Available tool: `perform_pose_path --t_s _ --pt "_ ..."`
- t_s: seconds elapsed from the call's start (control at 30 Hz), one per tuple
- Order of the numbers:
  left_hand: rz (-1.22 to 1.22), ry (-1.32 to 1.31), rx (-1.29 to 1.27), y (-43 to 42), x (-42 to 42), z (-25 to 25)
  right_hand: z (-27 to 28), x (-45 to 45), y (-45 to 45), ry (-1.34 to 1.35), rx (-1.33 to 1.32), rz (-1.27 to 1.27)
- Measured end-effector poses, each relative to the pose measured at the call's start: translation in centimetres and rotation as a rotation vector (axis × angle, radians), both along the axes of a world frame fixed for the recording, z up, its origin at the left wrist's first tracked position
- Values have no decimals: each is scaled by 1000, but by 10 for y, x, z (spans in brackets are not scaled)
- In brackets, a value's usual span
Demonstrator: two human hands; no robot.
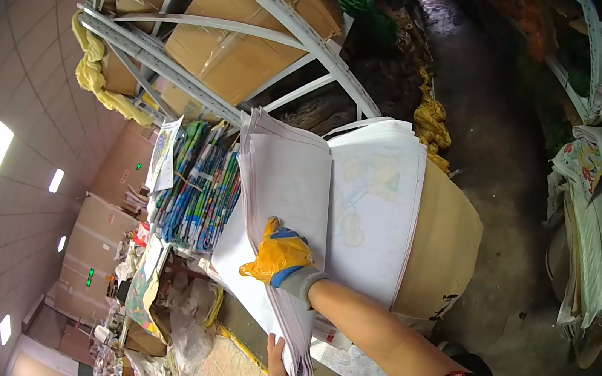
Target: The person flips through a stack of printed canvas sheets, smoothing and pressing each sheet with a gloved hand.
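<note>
A thick stack of large white sheets, folded over, stands in the middle of the view. My right hand, in an orange and blue glove with a grey cuff, grips the folded edge of the stack, its fingers curled over the layers. Lower down, my bare left hand holds the rounded lower end of the same bundle; part of its fingers is hidden behind the sheets. Beside the bundle lies a broad white sheet with faint coloured drawings showing through, on top of tan board.
The view is tilted sideways. A metal rack holds cardboard boxes. Folded colourful bundles stand beside the sheets. Yellow netting hangs from the rack. More wrapped material stands across the dark floor.
</note>
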State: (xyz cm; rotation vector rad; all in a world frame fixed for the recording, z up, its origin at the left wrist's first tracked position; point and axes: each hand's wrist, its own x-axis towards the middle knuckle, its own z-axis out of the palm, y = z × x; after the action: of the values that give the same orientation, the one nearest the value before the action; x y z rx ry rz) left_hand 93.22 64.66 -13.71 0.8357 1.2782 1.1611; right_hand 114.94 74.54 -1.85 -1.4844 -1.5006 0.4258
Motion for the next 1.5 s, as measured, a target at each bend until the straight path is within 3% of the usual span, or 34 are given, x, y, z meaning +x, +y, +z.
perform_pose_path --t_s 0.2,0.4,0.5,0.57,0.6,0.67,0.7,0.73,0.83,0.93,0.97,1.0,1.03,1.07,1.17,1.23,1.33,1.37,1.43,1.47,1.5 --pt "95 42 -8 -7 27 14 -4 14 -7 67 -162 75" --pt "139 45 18 -14 33 -3 -28 43 -36 196 -177 76" --pt "146 126 112 -11 23 -30 -56 54 -49 224 -133 -50" --pt "153 88 108 -15 31 -23 -77 65 -58 533 3 -21" --pt "150 86 106 -16 32 -21 -84 75 -64 644 -59 4" --pt "142 69 120 -14 31 -19 -131 84 -56 838 111 98" --pt "128 64 137 -10 26 -25 -133 93 -67 844 -5 34" --pt "128 97 184 -6 23 -29 -164 107 -73 158 212 -5" --pt "138 224 162 3 23 -25 -226 121 -82 -361 -2 147" --pt "67 130 191 2 6 -50 -225 129 -95 -278 135 59" --pt "14 152 167 -8 6 -49 -218 139 -97 -299 37 165" --pt "-55 377 193 -21 6 -51 -211 147 -100 -316 -65 272" --pt "-124 603 212 -37 7 -55 -186 156 -110 165 -328 365" --pt "-177 762 219 -52 12 -57 -175 165 -114 160 -336 370" --pt "-151 900 244 -76 31 -59 -131 197 -121 744 -517 268" --pt "-48 883 197 -73 35 -64 -128 227 -99 799 -422 183" --pt "-91 1483 400 -70 59 -39 -143 265 -52 652 -157 47" --pt "-138 1498 439 -64 70 -30 -149 276 -35 716 -150 61" --pt "-147 1231 415 -44 108 -21 -155 286 -14 871 -270 60" --pt "-193 1314 529 -32 139 -7 -156 284 -4 1023 -367 53" --pt "-247 1307 581 -17 163 -5 -165 282 7 992 -417 75"
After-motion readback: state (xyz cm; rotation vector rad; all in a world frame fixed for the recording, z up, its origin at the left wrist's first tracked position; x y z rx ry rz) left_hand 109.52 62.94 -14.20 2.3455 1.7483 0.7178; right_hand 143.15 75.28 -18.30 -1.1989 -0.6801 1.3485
